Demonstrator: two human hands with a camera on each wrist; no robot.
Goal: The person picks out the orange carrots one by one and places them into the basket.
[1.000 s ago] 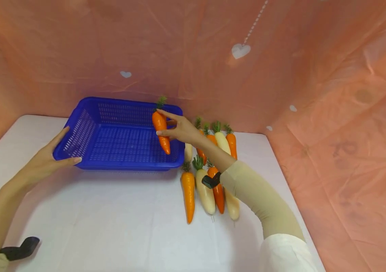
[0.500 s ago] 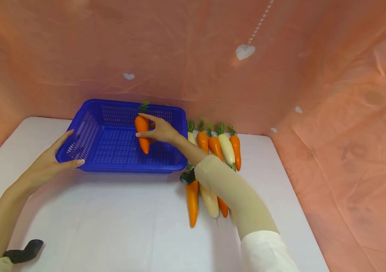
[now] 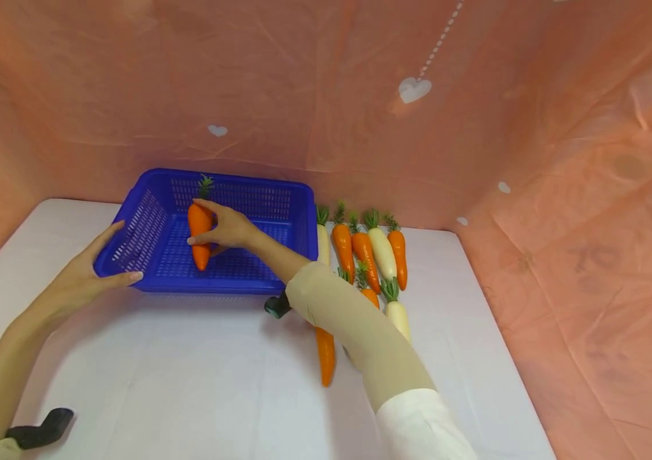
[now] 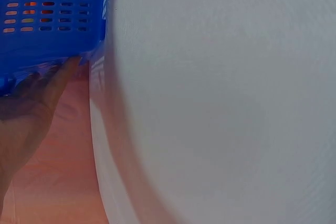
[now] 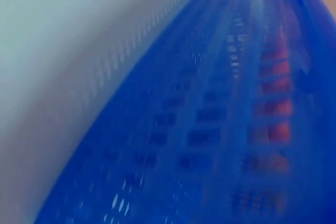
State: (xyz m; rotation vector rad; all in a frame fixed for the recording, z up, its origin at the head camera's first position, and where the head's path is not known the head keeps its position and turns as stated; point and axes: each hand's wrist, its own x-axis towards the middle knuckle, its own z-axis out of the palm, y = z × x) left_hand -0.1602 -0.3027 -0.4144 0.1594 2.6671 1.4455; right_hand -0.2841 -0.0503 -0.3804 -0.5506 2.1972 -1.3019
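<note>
In the head view my left hand (image 3: 81, 269) grips the left end of a blue plastic basket (image 3: 211, 285), thumb at the front corner and fingers along the side. The left wrist view has that hand (image 4: 31, 111) at the rim of the slotted basket (image 4: 47, 45). My right hand (image 3: 227, 228) pinches an orange carrot (image 3: 202, 243) with a green leafy top, thumb on one side and fingers on the other. It holds the carrot upright over the left part of the basket floor. In the blurred right wrist view, basket wall (image 5: 184, 103) hides the hand.
Right of the basket lie several carrots (image 3: 363, 255) and white radishes (image 3: 383, 254) in two rows, partly behind my right sleeve (image 3: 354, 319). A white cloth (image 3: 188, 383) covers the table. A pink sheet with hearts (image 3: 303, 83) hangs behind and at the right.
My right hand has carried the carrot leftward across the basket, from its right end to its left part. The left hand has kept its grip on the basket.
</note>
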